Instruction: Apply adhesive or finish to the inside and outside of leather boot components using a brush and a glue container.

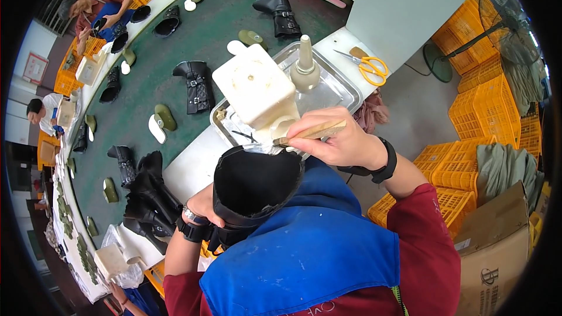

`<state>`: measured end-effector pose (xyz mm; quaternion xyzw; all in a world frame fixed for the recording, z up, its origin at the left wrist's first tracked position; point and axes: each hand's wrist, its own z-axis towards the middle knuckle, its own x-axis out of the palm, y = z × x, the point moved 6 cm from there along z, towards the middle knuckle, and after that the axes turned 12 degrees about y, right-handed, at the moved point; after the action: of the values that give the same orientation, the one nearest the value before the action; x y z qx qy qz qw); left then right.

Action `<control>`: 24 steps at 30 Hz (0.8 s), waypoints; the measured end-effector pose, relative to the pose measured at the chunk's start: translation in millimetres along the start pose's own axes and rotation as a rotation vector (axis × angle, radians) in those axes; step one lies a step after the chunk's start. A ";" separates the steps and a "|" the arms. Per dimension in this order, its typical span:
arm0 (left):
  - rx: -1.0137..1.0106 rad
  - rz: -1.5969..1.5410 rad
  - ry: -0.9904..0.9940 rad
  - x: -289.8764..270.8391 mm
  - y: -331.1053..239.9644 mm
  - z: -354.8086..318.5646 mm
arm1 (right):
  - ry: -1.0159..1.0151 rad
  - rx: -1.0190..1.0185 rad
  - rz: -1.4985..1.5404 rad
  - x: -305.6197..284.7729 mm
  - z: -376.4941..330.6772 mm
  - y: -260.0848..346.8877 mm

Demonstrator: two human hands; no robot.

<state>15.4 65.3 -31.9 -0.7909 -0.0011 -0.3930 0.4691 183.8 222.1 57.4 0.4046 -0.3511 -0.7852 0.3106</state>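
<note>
My left hand (pixel 204 206) grips a black boot (pixel 234 213) from its left side, with the wide shaft opening facing up. My right hand (pixel 339 140) is closed round a brush (pixel 319 131) by its wooden handle. The brush's bristle end lies at the far rim of the boot, beside whitish, wet-looking stuff. Just beyond stands a white plastic container (pixel 254 85) with a spout-like opening toward me. It rests on a metal tray (pixel 351 90), along with a beige squeeze bottle (pixel 305 70) with a pointed nozzle.
Orange-handled scissors (pixel 372 71) lie right of the tray. A green conveyor belt (pixel 140 123) carries black boots (pixel 196 88) and olive insoles (pixel 165 117). More black boots (pixel 152 199) are piled at my left. Yellow crates (pixel 486 108), a cardboard box (pixel 494 246) and a fan (pixel 503 23) stand right. Co-workers (pixel 102 9) sit far left.
</note>
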 end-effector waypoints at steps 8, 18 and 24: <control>0.092 0.311 0.031 14.9 -26.3 5.1 | -0.024 0.186 0.019 0.9 -2.2 -3.5; 0.146 1.070 -0.397 36.9 -41.2 22.1 | -0.170 0.151 -0.234 -2.3 21.1 -13.9; 0.347 1.300 -0.716 40.8 -46.6 21.5 | -0.140 0.204 -0.286 2.0 17.6 -25.5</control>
<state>39.7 92.4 22.6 -0.6266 0.2511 0.2483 0.6947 162.6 240.2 43.6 0.4241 -0.3885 -0.8080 0.1279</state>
